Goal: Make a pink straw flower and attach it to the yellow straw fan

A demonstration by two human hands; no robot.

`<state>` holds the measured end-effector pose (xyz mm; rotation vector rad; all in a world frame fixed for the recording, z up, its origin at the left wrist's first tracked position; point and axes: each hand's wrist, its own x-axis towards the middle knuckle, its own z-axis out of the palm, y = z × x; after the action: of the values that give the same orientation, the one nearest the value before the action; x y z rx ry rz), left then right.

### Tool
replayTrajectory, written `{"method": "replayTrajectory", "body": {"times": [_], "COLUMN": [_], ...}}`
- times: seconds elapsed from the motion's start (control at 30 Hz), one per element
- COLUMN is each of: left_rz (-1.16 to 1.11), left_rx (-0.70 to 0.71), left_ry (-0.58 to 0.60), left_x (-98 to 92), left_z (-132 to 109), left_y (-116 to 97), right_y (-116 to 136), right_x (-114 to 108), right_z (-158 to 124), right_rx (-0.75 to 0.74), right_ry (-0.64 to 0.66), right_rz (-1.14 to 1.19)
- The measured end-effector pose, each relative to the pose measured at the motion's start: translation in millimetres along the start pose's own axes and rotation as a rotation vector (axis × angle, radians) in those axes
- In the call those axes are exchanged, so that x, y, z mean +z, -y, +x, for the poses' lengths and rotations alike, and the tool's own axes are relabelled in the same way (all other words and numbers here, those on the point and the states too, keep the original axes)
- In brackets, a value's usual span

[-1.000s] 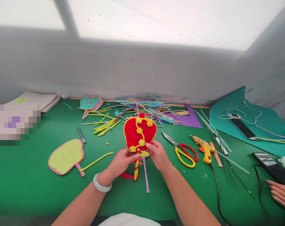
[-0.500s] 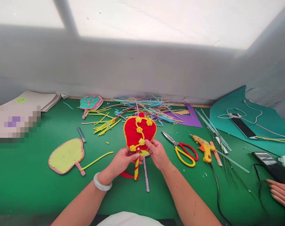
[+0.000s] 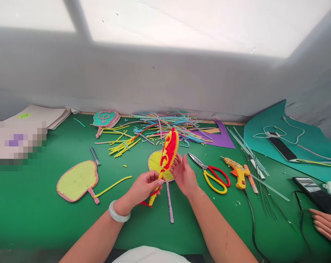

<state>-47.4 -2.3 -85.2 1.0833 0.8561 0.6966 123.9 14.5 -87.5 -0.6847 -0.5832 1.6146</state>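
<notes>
- Held in the air over a green felt-covered table: a red fan-shaped pipe-cleaner ornament with a yellow rim and small yellow flowers, turned almost edge-on to the camera and leaning to the right.
- Pinched low down by the left hand, closed with thumb and fingers around the twisted red-and-yellow handle.
- Flanked by the right hand, loosely open with fingers spread beside the lower edge; cannot tell whether the fingertips press or only brush.
- Lying flat just behind and below: a yellow coiled pipe-cleaner disc with a lilac pipe-cleaner stem.
- To the right, on the table: steel scissors with red and yellow handles, then a yellow glue gun.
- Further back, a loose heap of coloured pipe cleaners.
- At the lower right corner, another person's hand, well apart.
- Likely risks: with only one pinch on a thin handle, slipping or swinging down onto the disc; with a hard squeeze, bending the soft wire rim or knocking a flower loose.
- Half a second earlier: held upright with the red face fully toward the camera, both hands closed at the base, the disc mostly hidden. Now rotated, the right hand opened, the disc uncovered.
</notes>
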Motion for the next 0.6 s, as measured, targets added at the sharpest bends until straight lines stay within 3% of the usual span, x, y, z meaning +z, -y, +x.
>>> {"method": "replayTrajectory", "body": {"times": [0.17,0.37,0.6], "left_rz": [0.103,0.15,0.144], "left_rx": [0.043,0.055,0.06], "left_ry": [-0.124,-0.129,-0.105], "left_x": [1.4,5.1,5.2], "left_z": [3.8,3.1,1.7], "left_y": [2.7,2.9,2.0], "right_y": [4.6,2.8,3.0], "right_x": [3.1,0.4,0.4], "right_z": [-2.4,-3.9,-3.6], "right_rx": [-0.022,-0.023,-0.028], "right_ry": [0.009,-0.108,-0.129], "right_rz": [0.068,-0.016,-0.036]}}
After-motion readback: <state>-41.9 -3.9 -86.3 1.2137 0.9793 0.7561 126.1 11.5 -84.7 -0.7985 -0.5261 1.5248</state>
